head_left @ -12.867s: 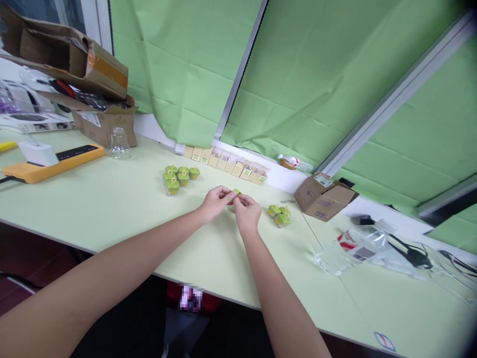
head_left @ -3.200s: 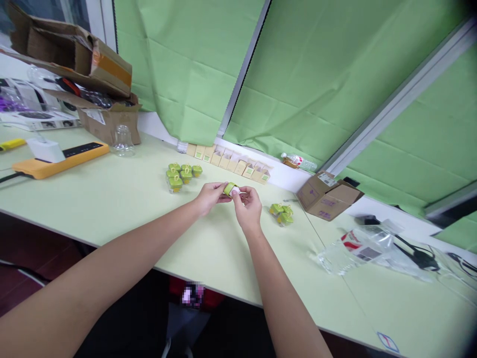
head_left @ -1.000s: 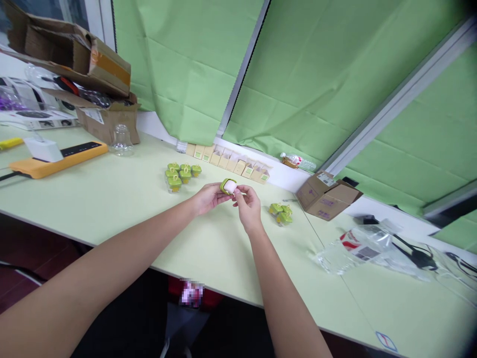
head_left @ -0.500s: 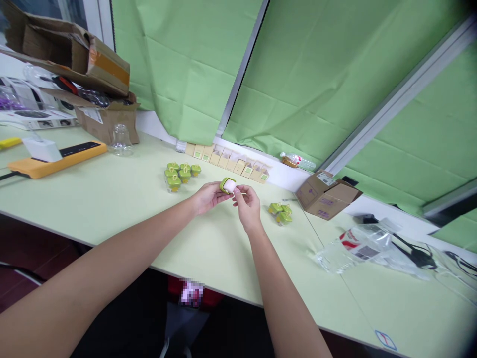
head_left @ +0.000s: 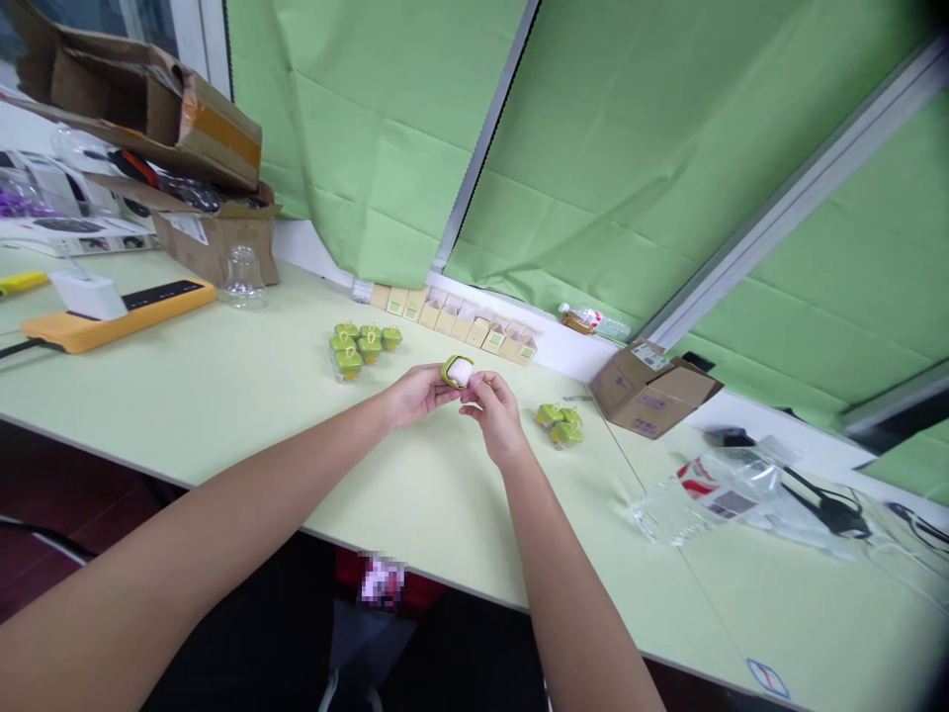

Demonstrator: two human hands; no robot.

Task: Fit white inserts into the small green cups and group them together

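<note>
My left hand (head_left: 421, 396) is closed around a small green-rimmed case (head_left: 447, 370), held just above the table. A rounded pinkish-white piece (head_left: 461, 372) sits in the case's opening, facing me. My right hand (head_left: 495, 407) pinches the right edge of that piece between thumb and forefinger, its other fingers curled. The fingertips partly hide the edge there. Left of my hands stands a group of small clear boxes with green lids (head_left: 347, 362), each with a yellow loop on top. A smaller group of the same boxes (head_left: 560, 425) stands to the right.
A row of small tan cartons (head_left: 466, 324) lines the back wall. At the left lie an orange power strip (head_left: 148, 314), a clear plastic cup (head_left: 243, 277) and open cardboard boxes (head_left: 215, 242). To the right are a brown carton (head_left: 652, 391), a plastic bag (head_left: 712, 485) and black cables (head_left: 834, 509).
Both hands keep hold at nearly the same spot. My right fingers have shifted slightly along the edge of the pinkish-white piece. The view has moved a little.
</note>
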